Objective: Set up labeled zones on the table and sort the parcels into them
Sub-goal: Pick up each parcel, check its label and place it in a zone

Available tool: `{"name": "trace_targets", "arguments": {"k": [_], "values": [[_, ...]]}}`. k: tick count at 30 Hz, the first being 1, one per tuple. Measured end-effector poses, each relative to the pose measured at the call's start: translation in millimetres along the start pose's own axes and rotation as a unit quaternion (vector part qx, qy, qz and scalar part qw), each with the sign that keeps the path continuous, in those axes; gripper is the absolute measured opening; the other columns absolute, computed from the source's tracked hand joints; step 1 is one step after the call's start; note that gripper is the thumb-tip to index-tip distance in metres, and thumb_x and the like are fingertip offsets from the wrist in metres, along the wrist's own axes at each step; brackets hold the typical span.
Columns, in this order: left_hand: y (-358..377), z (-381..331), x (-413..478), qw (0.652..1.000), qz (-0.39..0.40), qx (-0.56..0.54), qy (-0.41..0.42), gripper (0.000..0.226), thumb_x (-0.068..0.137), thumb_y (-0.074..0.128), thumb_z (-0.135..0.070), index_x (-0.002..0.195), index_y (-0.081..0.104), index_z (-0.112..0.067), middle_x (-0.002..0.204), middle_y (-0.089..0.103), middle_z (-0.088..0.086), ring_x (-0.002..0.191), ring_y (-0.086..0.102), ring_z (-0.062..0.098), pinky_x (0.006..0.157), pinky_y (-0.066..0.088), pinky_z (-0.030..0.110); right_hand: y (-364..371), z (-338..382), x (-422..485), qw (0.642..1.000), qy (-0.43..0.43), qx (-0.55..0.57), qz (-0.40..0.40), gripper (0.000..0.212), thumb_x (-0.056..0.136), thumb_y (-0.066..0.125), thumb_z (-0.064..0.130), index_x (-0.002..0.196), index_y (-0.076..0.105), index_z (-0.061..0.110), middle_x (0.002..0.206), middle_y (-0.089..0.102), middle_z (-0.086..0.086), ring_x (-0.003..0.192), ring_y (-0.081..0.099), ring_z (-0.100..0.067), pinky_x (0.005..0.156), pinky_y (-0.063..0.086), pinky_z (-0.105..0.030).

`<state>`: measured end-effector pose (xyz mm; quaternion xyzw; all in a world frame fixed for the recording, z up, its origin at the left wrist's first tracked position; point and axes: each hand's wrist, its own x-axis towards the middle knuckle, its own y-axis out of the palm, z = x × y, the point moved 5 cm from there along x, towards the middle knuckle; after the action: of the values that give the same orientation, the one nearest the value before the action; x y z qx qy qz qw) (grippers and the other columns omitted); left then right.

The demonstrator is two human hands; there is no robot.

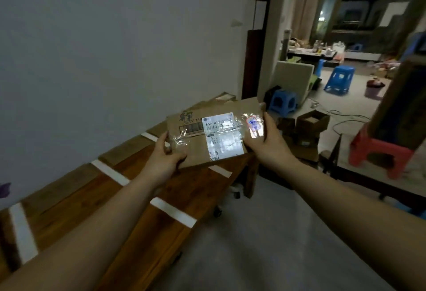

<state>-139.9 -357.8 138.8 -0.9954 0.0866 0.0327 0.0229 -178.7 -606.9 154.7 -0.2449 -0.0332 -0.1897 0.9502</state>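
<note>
Sorting: left hand (166, 160) and right hand (268, 144) clasp 1 parcel (198, 150) by its ends above the table (196, 189) (tape strips (173, 212) mark zones); next, lower it into its zone.

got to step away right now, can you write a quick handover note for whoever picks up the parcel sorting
Left hand: grips the near left corner of the cardboard parcel.
Right hand: holds its right edge.
The parcel is held above the far end of the wooden table, shipping label up.
Done: white tape strips cross the table as zone dividers; no written labels can be made out. A second parcel seems to lie at the far end, behind the held one.
Left: set this parcel down in its zone, then sort the floor boxes past the table's end.
</note>
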Motion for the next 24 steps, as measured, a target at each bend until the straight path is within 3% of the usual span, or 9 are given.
{"name": "trace_targets", "arguments": {"k": [2,3,6,8,10,13,15,20,24], "values": [[25,5,40,1.0,0.016,0.006,-0.02,0.075,0.091,0.055,-0.004,0.149,0.016,-0.03,0.116,0.051,0.002,0.087,0.059,0.014,0.063,0.05,0.024,-9,-15,33,1.0,0.024,-0.011,-0.002,0.096,0.078,0.071,0.048,0.153,0.013,0.033,0.149,0.041,0.002,0.13,0.046,-0.021,0.105,0.043,-0.047],[37,7,60,0.999,0.025,0.01,-0.028,0.075,0.091,0.055,-0.003,0.149,0.016,-0.028,0.116,0.052,0.002,0.089,0.059,0.014,0.066,0.05,0.023,-14,-25,49,0.999,0.038,-0.014,-0.003,0.095,0.08,0.071,0.047,0.153,0.012,0.031,0.149,0.04,0.003,0.131,0.045,-0.021,0.106,0.042,-0.046],[77,5,118,0.997,0.058,0.037,-0.032,0.077,0.09,0.056,-0.004,0.15,0.015,-0.029,0.125,0.05,0.001,0.112,0.054,0.023,0.094,0.048,0.037,-36,-48,93,0.998,0.06,-0.017,-0.005,0.099,0.079,0.071,0.052,0.154,0.009,0.03,0.149,0.039,0.005,0.129,0.045,-0.018,0.107,0.04,-0.042],[107,5,151,0.995,0.085,0.044,-0.042,0.078,0.091,0.055,-0.005,0.15,0.013,-0.031,0.12,0.048,-0.003,0.115,0.052,0.025,0.101,0.045,0.044,-56,-70,121,0.996,0.091,-0.017,-0.02,0.104,0.078,0.071,0.054,0.155,0.006,0.029,0.152,0.036,0.002,0.132,0.043,-0.021,0.108,0.037,-0.036],[139,8,178,0.99,0.113,0.05,-0.062,0.079,0.091,0.056,-0.009,0.149,0.01,-0.035,0.123,0.05,-0.003,0.111,0.055,0.024,0.095,0.048,0.045,-74,-95,147,0.993,0.115,-0.03,-0.026,0.101,0.08,0.07,0.052,0.156,0.008,0.026,0.149,0.038,0.003,0.132,0.044,-0.022,0.102,0.036,-0.03],[184,15,216,0.985,0.132,0.079,-0.081,0.078,0.092,0.057,-0.016,0.148,0.009,-0.039,0.128,0.051,-0.002,0.108,0.055,0.024,0.086,0.052,0.044,-104,-129,189,0.989,0.133,-0.059,-0.036,0.103,0.071,0.069,0.063,0.153,0.016,0.032,0.151,0.032,-0.001,0.129,0.047,-0.024,0.106,0.043,-0.043],[217,20,243,0.984,0.129,0.083,-0.089,0.077,0.092,0.056,-0.014,0.149,0.01,-0.036,0.139,0.046,0.004,0.107,0.055,0.023,0.082,0.052,0.041,-123,-151,218,0.987,0.145,-0.064,-0.03,0.097,0.08,0.069,0.051,0.155,0.011,0.03,0.154,0.021,-0.002,0.132,0.041,-0.026,0.109,0.039,-0.046],[302,28,298,0.987,0.087,0.092,-0.103,0.073,0.093,0.055,-0.012,0.15,0.012,-0.028,0.142,0.043,0.01,0.109,0.053,0.023,0.082,0.045,0.031,-169,-203,296,0.989,0.135,-0.064,0.0,0.089,0.085,0.07,0.036,0.154,0.014,0.027,0.155,0.023,-0.005,0.135,0.038,-0.027,0.108,0.038,-0.043],[358,32,341,0.987,0.056,0.09,-0.122,0.071,0.093,0.056,-0.013,0.15,0.016,-0.028,0.143,0.042,0.009,0.121,0.049,0.029,0.087,0.049,0.036,-204,-232,361,0.989,0.129,-0.069,0.027,0.088,0.084,0.072,0.035,0.153,0.018,0.028,0.155,0.024,-0.004,0.134,0.038,-0.027,0.108,0.04,-0.046]]}}
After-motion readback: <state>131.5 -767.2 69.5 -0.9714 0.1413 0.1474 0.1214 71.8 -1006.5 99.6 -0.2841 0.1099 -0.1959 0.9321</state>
